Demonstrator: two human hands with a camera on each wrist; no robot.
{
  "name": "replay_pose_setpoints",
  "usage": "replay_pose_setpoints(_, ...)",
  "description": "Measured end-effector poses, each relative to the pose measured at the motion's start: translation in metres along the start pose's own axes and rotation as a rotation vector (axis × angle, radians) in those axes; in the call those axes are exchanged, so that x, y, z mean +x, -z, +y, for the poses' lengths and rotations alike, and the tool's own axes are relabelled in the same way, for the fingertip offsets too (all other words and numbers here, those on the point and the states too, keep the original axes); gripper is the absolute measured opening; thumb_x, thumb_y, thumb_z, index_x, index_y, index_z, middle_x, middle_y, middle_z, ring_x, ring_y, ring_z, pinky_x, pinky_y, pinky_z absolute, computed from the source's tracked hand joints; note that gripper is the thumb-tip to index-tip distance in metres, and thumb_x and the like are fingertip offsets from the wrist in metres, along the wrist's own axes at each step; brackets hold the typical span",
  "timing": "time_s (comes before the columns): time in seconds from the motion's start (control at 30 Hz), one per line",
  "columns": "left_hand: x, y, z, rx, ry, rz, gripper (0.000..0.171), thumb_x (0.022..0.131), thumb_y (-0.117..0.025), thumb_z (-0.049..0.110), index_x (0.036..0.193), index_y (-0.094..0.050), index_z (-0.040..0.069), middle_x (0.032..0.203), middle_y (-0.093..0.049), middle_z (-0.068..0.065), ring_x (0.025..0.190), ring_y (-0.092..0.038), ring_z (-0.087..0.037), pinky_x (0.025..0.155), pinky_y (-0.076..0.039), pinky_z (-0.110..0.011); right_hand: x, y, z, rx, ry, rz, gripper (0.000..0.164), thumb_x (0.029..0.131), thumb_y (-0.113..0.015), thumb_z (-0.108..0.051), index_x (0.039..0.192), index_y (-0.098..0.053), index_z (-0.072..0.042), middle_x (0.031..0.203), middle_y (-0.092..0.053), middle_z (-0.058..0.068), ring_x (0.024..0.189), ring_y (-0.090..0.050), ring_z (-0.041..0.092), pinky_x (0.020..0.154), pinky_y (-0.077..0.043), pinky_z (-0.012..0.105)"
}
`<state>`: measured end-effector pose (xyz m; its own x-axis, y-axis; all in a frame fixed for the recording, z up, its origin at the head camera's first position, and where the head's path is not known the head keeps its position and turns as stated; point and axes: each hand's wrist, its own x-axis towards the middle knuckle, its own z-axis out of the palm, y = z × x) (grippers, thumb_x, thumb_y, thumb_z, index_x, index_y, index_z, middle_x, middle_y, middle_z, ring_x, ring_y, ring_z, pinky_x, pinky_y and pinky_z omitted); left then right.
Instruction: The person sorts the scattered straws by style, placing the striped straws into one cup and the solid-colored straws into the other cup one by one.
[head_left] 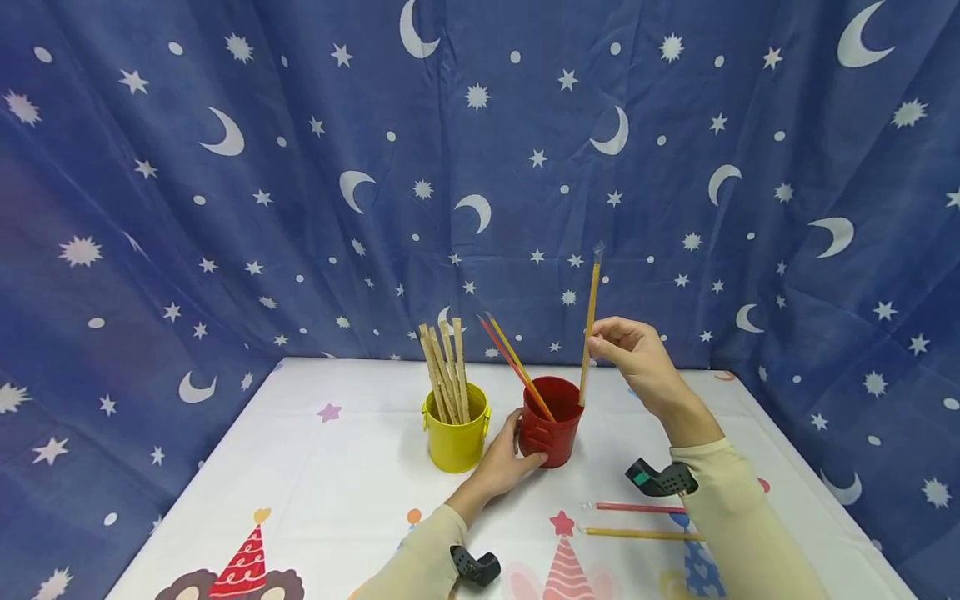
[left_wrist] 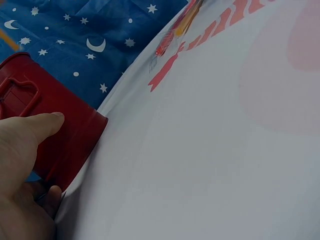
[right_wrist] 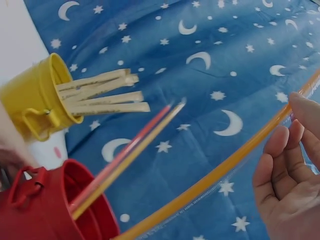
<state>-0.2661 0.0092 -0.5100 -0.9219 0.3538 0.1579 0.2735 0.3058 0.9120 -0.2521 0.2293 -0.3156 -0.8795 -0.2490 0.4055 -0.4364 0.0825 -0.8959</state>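
Note:
In the head view my left hand holds the small red metal bucket low on its near side. The left wrist view shows the thumb laid on its wall below the handle. A red straw and a yellow-orange straw, both in clear wrappers, lean left inside the bucket. Between thumb and fingers my right hand pinches another wrapped orange straw, nearly upright. Its lower end is right at the bucket's right rim; in the right wrist view this straw slants past the bucket mouth.
Left of the red bucket stands a yellow bucket with several paper-wrapped sticks. A red wrapped straw and a yellow one lie near my right forearm on the printed white tablecloth. A blue star-patterned curtain hangs behind.

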Motion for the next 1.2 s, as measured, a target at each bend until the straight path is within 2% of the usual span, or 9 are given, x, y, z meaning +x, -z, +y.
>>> replay_pose_setpoints(0.13,0.001,0.002,0.003,0.0,-0.013,0.007,0.082,0.09,-0.073,0.025,0.157,-0.029,0.01,0.155,-0.047,-0.017,0.143,-0.046,-0.034,0.119,-0.038,-0.058,0.009,-0.009,0.008,-0.025,-0.01,0.001,0.013,0.098,-0.063,-0.007,0.099,-0.071,-0.016,0.084,-0.068,-0.012,0.085,-0.061,0.006,0.085,-0.052,0.023)
replay_pose_setpoints(0.33,0.0,0.002,0.003,0.027,0.008,-0.002,0.082,0.091,-0.073,0.028,0.158,-0.028,0.012,0.154,-0.048,-0.017,0.142,-0.048,-0.035,0.117,-0.041,-0.059,0.016,-0.023,0.027,-0.08,-0.065,-0.031,0.006,0.097,-0.065,-0.008,0.102,-0.069,-0.008,0.084,-0.068,-0.01,0.086,-0.064,0.007,0.086,-0.056,0.024)
replay_pose_setpoints(0.6,0.0,0.0,-0.002,0.034,-0.004,0.009,0.082,0.09,-0.073,0.028,0.157,-0.029,0.012,0.152,-0.05,-0.017,0.14,-0.049,-0.033,0.117,-0.041,-0.057,0.018,-0.038,0.051,-0.117,-0.149,-0.061,0.025,0.097,-0.066,-0.011,0.112,-0.065,0.009,0.088,-0.069,-0.003,0.083,-0.065,0.008,0.082,-0.058,0.024)
replay_pose_setpoints(0.8,0.0,0.0,-0.002,0.037,0.002,0.013,0.083,0.09,-0.074,0.028,0.158,-0.029,0.012,0.153,-0.05,-0.018,0.141,-0.049,-0.033,0.116,-0.042,-0.056,0.018,-0.047,0.066,-0.168,-0.21,-0.094,0.027,0.097,-0.066,-0.013,0.115,-0.066,0.008,0.096,-0.072,0.009,0.084,-0.064,0.012,0.079,-0.057,0.028)
replay_pose_setpoints(0.87,0.0,0.0,-0.001,0.036,0.005,0.011,0.084,0.09,-0.074,0.029,0.158,-0.028,0.012,0.153,-0.049,-0.018,0.141,-0.049,-0.034,0.117,-0.041,-0.056,0.019,-0.049,0.07,-0.177,-0.233,-0.09,0.026,0.097,-0.067,-0.013,0.114,-0.068,0.006,0.093,-0.071,0.008,0.083,-0.062,0.013,0.078,-0.056,0.031)
replay_pose_setpoints(1.0,0.0,-0.001,0.0,0.031,0.0,0.002,0.083,0.09,-0.073,0.028,0.158,-0.028,0.011,0.154,-0.049,-0.018,0.142,-0.048,-0.034,0.118,-0.041,-0.056,0.019,-0.055,0.079,-0.19,-0.268,-0.088,0.023,0.096,-0.067,-0.013,0.113,-0.07,0.004,0.084,-0.067,-0.004,0.079,-0.058,0.012,0.074,-0.054,0.032)
replay_pose_setpoints(1.2,0.0,0.0,0.0,0.013,-0.027,0.003,0.083,0.09,-0.073,0.023,0.157,-0.027,0.008,0.155,-0.047,-0.02,0.143,-0.046,-0.036,0.119,-0.039,-0.056,0.022,-0.062,0.088,-0.191,-0.263,-0.106,0.025,0.096,-0.067,-0.012,0.112,-0.069,0.008,0.086,-0.07,-0.002,0.078,-0.059,0.01,0.072,-0.054,0.029)
